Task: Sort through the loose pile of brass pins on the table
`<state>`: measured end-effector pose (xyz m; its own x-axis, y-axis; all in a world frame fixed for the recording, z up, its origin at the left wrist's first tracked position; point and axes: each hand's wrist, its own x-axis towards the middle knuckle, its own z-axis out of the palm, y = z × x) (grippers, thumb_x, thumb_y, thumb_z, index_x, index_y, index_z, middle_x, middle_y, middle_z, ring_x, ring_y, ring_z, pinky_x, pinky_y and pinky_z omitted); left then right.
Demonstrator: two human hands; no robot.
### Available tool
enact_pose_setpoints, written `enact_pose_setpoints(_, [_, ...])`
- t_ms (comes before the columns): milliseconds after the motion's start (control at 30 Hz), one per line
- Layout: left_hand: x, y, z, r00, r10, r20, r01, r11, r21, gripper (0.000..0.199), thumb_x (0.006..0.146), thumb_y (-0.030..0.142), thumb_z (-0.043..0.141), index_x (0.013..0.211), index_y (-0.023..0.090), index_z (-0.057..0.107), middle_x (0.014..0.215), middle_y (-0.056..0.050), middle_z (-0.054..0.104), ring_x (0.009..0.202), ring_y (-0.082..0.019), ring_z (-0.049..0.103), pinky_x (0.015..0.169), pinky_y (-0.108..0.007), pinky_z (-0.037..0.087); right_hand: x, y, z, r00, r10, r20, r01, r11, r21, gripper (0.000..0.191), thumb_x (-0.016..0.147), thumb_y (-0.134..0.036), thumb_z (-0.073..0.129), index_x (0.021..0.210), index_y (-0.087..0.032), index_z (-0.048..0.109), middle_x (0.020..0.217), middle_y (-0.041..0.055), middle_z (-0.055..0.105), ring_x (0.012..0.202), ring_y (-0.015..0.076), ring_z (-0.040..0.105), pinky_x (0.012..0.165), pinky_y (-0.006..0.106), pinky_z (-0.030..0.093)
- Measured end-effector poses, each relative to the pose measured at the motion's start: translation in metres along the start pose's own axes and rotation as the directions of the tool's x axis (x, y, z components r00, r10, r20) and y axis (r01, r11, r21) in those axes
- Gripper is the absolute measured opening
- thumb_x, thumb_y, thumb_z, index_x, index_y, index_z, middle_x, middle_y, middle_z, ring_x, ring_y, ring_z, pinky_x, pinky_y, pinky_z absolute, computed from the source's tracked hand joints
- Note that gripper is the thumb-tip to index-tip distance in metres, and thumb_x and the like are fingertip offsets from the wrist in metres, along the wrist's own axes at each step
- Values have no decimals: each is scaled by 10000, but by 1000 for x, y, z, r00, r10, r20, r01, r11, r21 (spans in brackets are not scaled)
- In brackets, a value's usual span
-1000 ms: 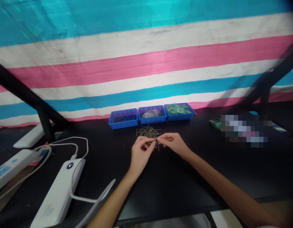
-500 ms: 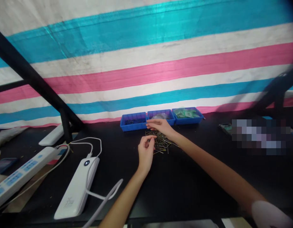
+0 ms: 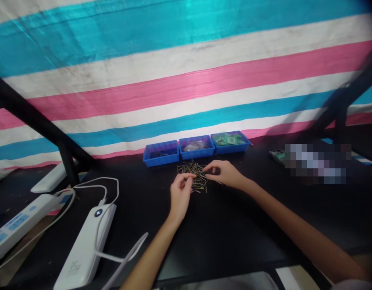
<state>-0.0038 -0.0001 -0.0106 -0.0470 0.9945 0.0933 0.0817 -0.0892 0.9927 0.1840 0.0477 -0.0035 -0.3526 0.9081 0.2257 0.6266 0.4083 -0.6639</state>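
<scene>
White plastic power strip (image 3: pixel 23 222), cut off at left; white oblong power bank (image 3: pixel 82 250), bottom cropped; left hand (image 3: pixel 179 193), fingertips close, grip indiscernible, partly hiding heap of thin brassy metal rods (image 3: pixel 198 171) before three blue plastic bins (image 3: pixel 198 153); right hand (image 3: pixel 226 174), thumb and forefinger apart, at heap's right; greyish pixelated patch (image 3: pixel 317 164).

A hand can pass over the black tabletop (image 3: pixel 222 237) nearer than the metal heap (image 3: pixel 199 180). Three blue trays (image 3: pixel 197 153) wall the far side; a white power bank (image 3: pixel 83 251) and cable (image 3: pixel 109 256) obstruct the left.
</scene>
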Motion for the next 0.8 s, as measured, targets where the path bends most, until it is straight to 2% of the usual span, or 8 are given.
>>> enact_pose_setpoints(233, [1, -2, 0, 1000, -3, 26, 1, 999, 51, 193, 795, 321, 520, 854, 174, 629, 546, 40, 457, 440, -63, 366, 419, -185, 282, -20, 3, -5, 992, 122, 14, -119, 983, -137, 216, 666, -276, 631, 876, -269, 680, 775, -38, 695, 622, 106, 567, 536, 218, 361])
enact_pose_setpoints(567, [4, -3, -2, 999, -5, 40, 1, 995, 99, 222, 799, 357, 526, 870, 175, 630, 567, 36, 460, 486, -73, 390, 454, -191, 291, -24, 5, -7, 980, 198, -35, -201, 957, -211, 297, 632, -177, 584, 908, -259, 658, 733, -49, 697, 725, 149, 612, 556, 229, 342])
enact_pose_setpoints(700, [4, -3, 0, 997, -14, 75, 6, 994, 113, 228, 789, 355, 537, 883, 174, 639, 542, 41, 459, 456, -70, 374, 439, -190, 286, -24, 3, -5, 980, 184, -70, -193, 970, -148, 291, 629, -183, 592, 905, -248, 656, 696, -44, 678, 654, 126, 570, 537, 216, 314])
enact_pose_setpoints(800, [4, -1, 1, 995, 0, 99, -13, 991, 135, 234, 778, 347, 556, 896, 172, 657, 569, 31, 482, 458, -67, 372, 430, -188, 283, -24, -1, -3, 979, 181, -92, -181, 983, 3, 259, 650, -198, 583, 893, -231, 667, 683, -39, 658, 541, 82, 482, 505, 203, 294])
